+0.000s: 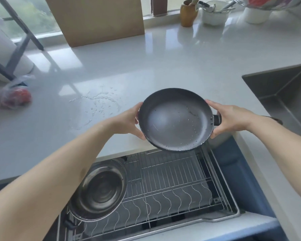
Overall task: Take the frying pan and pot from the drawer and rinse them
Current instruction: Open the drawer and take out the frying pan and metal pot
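While each hand (pixel 127 120) grips its rim, frying pan (pixel 175 119) sits between

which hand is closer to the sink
Right. The right hand holds the pan on the side that faces the sink. The left hand grips the pan's opposite rim, farther from the sink.

**Grey, steel and blue at the counter**

A dark grey frying pan (pixel 175 120) flecked with pale droplets sits above a silvery wire rack (pixel 172 181). The pot (pixel 99 190) gleams steel. The countertop (pixel 146 66) is glossy white, the drawer front (pixel 247 180) blue, the board (pixel 97 20) tan.
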Available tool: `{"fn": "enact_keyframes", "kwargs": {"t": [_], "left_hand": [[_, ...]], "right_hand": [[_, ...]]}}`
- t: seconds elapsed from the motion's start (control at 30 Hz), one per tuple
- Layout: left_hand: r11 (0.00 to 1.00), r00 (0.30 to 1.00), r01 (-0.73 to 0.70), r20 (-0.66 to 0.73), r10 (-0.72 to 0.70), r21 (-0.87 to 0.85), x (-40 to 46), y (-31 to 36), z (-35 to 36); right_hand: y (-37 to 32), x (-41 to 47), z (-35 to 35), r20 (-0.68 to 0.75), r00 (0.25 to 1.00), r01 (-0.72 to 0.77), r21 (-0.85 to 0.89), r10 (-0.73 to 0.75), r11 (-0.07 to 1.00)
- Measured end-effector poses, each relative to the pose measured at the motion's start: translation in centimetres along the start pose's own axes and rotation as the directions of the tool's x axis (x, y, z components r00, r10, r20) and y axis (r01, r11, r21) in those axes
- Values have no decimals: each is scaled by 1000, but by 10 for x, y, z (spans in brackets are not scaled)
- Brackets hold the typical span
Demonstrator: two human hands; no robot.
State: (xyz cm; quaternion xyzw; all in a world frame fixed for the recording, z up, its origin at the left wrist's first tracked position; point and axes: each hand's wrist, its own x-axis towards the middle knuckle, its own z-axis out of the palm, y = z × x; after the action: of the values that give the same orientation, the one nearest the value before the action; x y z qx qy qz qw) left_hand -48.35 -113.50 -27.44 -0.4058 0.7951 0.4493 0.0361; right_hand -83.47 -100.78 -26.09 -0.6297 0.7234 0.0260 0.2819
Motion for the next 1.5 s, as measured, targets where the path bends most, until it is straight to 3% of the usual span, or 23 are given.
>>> {"fn": "enact_keyframes", "kwargs": {"t": [0.2,0.57,0.9,1.0,1.07,1.13,1.2,1.3,1.4,1.5], "left_hand": [[998,998,62,-32,-63,-32,34,10,-1],[996,989,78,-122,-83,-45,105,33,-20],[994,979,95,-176,-103,-49,124,40,-25],[987,968,136,-202,-150,-81,111,39,-18],[986,959,153,-229,-165,-71,95,36,-12],[991,945,124,-299,-132,-47,68,33,-7],[997,908,67,-411,-75,-33,32,27,1],[999,858,-5,-514,-15,-38,-38,5,26],[997,871,69,-485,-77,-34,-118,-38,60],[956,883,294,-380,-275,-9,-193,-95,95]], "right_hand": [[26,45,-17,34,997,68,10,-68,998],[65,118,-68,2,998,70,-48,-70,996],[72,135,-87,16,999,47,-90,-46,995],[67,128,-85,-35,999,19,-195,-26,981],[58,121,-85,-145,989,-7,-267,-33,964],[44,107,-81,-309,942,52,-249,-130,967],[20,81,-69,-483,828,231,-171,-286,958],[-31,23,-32,-580,697,488,-47,-422,871],[-86,-28,30,-436,728,609,58,-529,791],[-125,-43,103,-103,827,559,55,-553,827]]}}
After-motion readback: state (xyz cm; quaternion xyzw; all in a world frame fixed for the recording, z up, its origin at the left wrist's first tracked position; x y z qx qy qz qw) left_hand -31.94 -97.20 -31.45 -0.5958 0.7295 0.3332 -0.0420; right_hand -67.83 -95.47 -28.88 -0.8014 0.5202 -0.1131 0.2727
